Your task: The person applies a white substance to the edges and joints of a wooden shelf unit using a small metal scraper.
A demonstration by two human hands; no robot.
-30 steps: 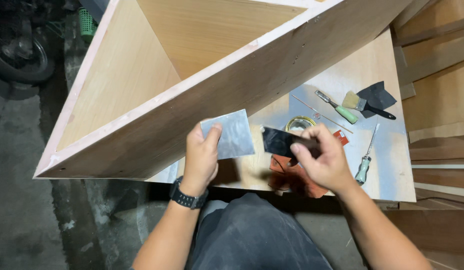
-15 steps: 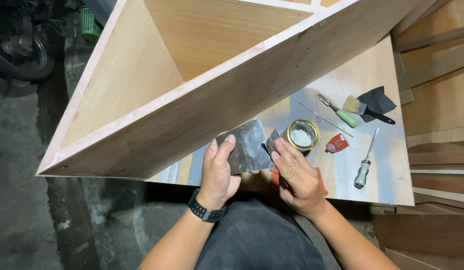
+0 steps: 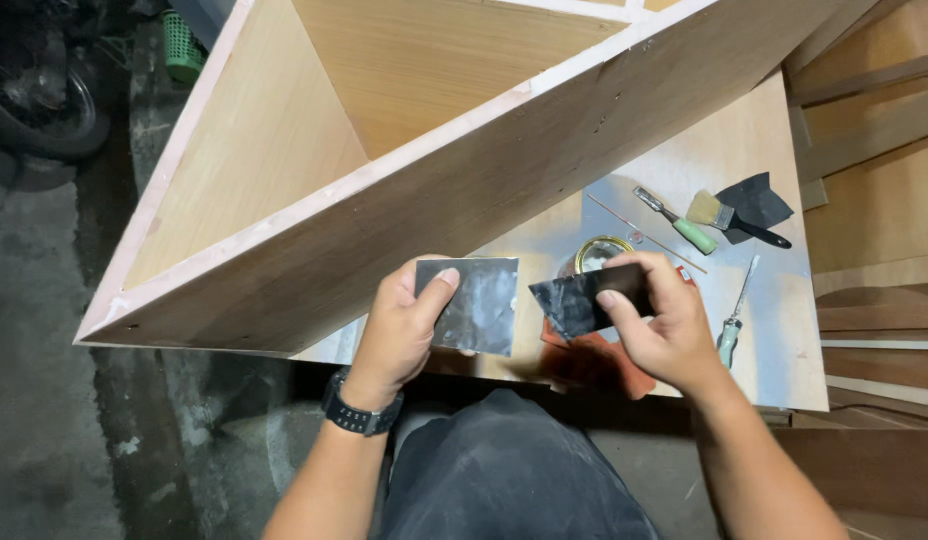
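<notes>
Gripping a grey metal sheet [image 3: 472, 303], the left hand [image 3: 402, 330] faces the right hand [image 3: 664, 325] pinching a dark scraper blade [image 3: 582, 298].

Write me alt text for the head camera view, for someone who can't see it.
Seen from above, the left hand holds a grey metal sheet and the right hand a dark scraper blade, beside a large plywood cabinet. A brush lies on the board.

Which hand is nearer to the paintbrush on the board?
The right hand: it holds a dark scraper just below-left of the paintbrush. The left hand, holding a grey metal sheet, sits farther away beside the wooden cabinet.
</notes>
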